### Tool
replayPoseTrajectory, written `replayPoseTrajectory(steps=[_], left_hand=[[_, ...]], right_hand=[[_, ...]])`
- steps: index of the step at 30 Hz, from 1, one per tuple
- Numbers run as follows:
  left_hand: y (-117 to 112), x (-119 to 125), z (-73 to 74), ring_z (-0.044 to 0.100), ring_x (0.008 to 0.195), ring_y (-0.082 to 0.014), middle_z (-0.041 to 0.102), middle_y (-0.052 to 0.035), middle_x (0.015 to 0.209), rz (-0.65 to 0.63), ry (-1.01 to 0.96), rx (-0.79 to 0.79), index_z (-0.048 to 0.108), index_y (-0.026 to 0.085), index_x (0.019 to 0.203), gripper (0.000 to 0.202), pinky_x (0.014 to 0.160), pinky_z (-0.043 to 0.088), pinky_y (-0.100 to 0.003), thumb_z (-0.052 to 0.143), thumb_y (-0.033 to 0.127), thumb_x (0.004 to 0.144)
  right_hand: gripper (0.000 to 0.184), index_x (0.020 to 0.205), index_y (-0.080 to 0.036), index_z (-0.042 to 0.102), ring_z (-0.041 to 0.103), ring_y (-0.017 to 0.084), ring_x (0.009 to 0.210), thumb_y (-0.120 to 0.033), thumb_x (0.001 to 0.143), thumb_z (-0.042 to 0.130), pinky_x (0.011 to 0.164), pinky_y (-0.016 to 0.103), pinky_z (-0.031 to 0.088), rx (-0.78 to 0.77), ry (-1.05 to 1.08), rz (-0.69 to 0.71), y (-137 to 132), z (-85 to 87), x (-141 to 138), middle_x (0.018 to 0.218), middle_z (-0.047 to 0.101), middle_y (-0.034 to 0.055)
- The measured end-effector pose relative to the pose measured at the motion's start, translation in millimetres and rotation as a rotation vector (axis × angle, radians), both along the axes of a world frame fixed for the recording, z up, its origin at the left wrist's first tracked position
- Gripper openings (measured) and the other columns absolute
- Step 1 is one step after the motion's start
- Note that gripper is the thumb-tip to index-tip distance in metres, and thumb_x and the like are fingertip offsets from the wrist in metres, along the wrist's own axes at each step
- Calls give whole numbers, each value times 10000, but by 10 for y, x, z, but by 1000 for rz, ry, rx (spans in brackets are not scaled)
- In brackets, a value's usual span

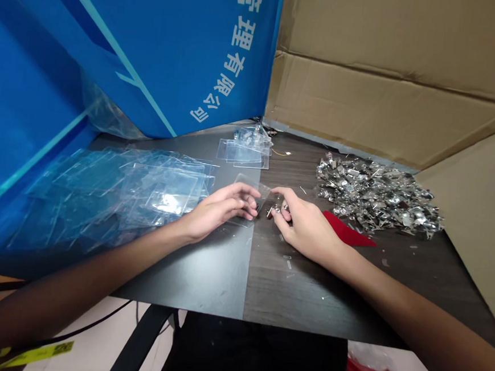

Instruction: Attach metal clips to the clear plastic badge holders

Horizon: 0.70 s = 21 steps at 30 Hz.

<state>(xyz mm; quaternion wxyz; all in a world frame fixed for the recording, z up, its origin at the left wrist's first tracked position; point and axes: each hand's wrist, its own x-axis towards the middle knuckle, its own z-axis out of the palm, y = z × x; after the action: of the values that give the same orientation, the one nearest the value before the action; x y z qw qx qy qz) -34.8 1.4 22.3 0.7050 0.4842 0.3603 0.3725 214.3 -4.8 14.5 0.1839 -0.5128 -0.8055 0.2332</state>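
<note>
My left hand [222, 207] is over the middle of the table, its fingers curled round a clear plastic card sleeve [252, 182]. Part of the sleeve is hidden behind those fingers. Opposite it, my right hand [307, 220] has a small metal clip [277, 210] at its thumb and curled fingers. The right index fingertip reaches out to the sleeve's right edge. To the left of my hands lies a wide spread of clear plastic sleeves [161, 193]. On the right is a heap of small metal clips with clear straps [375, 193].
A smaller stack of clear sleeves [245, 151] lies at the back. A red piece [347, 229] is beside my right wrist. Small clear scraps [288, 262] dot the dark table [205, 285]. A blue printed panel [155, 47] and cardboard [366, 92] wall the table in.
</note>
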Motion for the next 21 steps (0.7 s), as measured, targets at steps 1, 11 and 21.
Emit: replayPoseTrajectory(steps=[1,11,21], left_hand=[[-1,0,1,729,991,-213,713,-65,1046,-3,5,6,738,153,1191,233,965,550,-400,637,138,981],[-20,13,25,698,997,-220,699,-64,1052,15,45,30,705,156,1203,238,944,529,-400,641,161,974],[-22,17,53,655,995,-213,665,-53,1020,-4,84,49,714,155,1216,293,909,508,-376,647,158,931]], right_hand=[[476,1508,-156,575,646,239,732,-322,1064,528,737,356,443,-16,14,-5,-3,5,-3,841,706,36],[453,1444,-169,595,521,210,572,-413,1160,340,666,338,362,-57,116,-60,-53,103,6,633,561,-40],[146,1005,-243,545,484,183,559,-331,1078,455,649,337,324,-47,143,-157,-21,70,12,619,556,-42]])
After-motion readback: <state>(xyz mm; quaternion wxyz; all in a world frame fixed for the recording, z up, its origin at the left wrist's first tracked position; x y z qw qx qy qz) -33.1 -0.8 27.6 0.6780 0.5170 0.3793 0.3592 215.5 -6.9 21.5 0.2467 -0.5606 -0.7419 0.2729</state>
